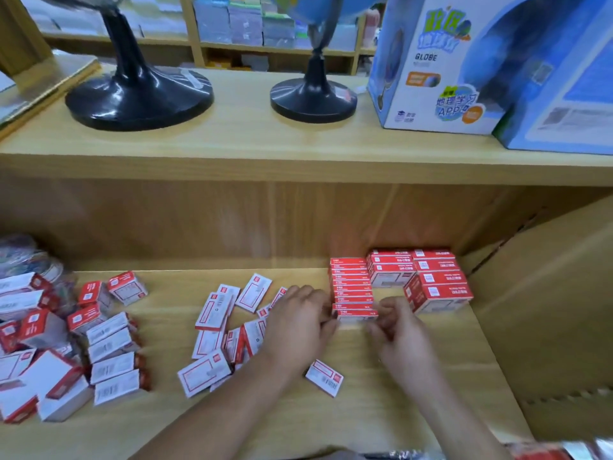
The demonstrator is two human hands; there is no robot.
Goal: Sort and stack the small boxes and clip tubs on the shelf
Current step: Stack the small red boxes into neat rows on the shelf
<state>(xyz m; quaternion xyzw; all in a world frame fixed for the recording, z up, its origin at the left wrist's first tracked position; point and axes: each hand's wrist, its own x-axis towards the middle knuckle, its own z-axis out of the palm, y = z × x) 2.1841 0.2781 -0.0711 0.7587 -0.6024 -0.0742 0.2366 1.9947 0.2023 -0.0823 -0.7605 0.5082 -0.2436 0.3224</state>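
On the lower wooden shelf (pixel 391 376) a neat row of small red-and-white boxes (pixel 351 284) runs from the back toward me. My left hand (pixel 297 322) and my right hand (pixel 398 330) pinch the two ends of the front box (pixel 357 315) of that row. Loose small boxes (pixel 229 330) lie scattered left of my left hand, and one lone box (pixel 324 377) lies between my forearms. Bigger red-and-white boxes (pixel 431 280) are stacked at the back right. At the far left sits another jumble of boxes (pixel 66 346) beside a clear clip tub (pixel 30 260).
A cardboard box (pixel 547 310) walls in the right side of the shelf. On the upper shelf stand two black globe bases (pixel 139 97) (pixel 313 97) and a blue globe carton (pixel 441 68). Red packaging shows at the bottom right corner.
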